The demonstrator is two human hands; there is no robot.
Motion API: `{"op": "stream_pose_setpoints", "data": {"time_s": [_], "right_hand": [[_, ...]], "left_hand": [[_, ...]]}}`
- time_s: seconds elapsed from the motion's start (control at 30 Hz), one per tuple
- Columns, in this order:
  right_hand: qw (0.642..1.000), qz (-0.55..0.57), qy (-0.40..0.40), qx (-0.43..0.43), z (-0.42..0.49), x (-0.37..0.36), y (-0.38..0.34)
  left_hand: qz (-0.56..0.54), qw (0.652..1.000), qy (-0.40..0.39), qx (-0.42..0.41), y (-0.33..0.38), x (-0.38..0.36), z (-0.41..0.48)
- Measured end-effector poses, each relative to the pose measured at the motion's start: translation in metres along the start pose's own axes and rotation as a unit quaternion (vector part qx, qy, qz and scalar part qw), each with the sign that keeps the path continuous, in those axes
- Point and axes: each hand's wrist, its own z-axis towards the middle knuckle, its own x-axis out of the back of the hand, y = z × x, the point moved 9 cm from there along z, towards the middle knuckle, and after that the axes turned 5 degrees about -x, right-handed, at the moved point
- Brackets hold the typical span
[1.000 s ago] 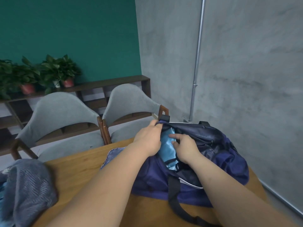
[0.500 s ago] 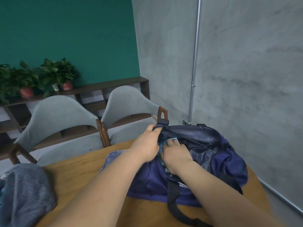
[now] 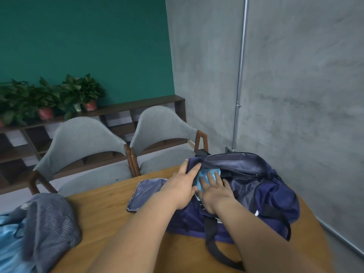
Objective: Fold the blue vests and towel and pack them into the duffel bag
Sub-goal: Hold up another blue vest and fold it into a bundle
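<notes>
The right hand [image 3: 214, 194] had curled fingers a moment ago. Now it lies flat, pushing the blue vest [image 3: 203, 173] down inside the duffel bag [image 3: 271, 194], middle right. The left hand [image 3: 182, 187], fingers straight, touches the bag's edge. One vest looks packed. The grey towel [image 3: 49, 219] and second vest [image 3: 9, 245] wait lower left on the worktop [image 3: 102, 205]. The bag's floppy top may get in the way.

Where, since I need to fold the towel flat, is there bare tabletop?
Bare wood table lies between the grey towel and the duffel bag, though the left forearm crosses above it. A narrower strip shows beside the strap. Crowded: the bag's mouth, where left hand and right hand meet the blue vest.
</notes>
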Motion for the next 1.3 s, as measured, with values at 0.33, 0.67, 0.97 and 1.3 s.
{"op": "stream_pose_setpoints", "data": {"time_s": [0.33, 0.67, 0.97, 1.3], "right_hand": [[0.999, 0.024, 0.039, 0.003, -0.063, 0.037, -0.002], [0.986, 0.028, 0.139, 0.093, -0.137, 0.084, -0.083], [0.969, 0.018, 0.157, 0.189, -0.189, 0.072, -0.19], [0.946, 0.014, 0.102, 0.308, -0.23, 0.011, -0.318]], "left_hand": [[0.037, 0.999, 0.004, 0.013, 0.006, 0.017, -0.061], [0.069, 0.989, 0.026, 0.127, -0.032, 0.034, -0.153], [0.081, 0.977, 0.047, 0.191, -0.093, 0.031, -0.261], [0.085, 0.949, 0.097, 0.287, -0.176, 0.001, -0.375]]}}
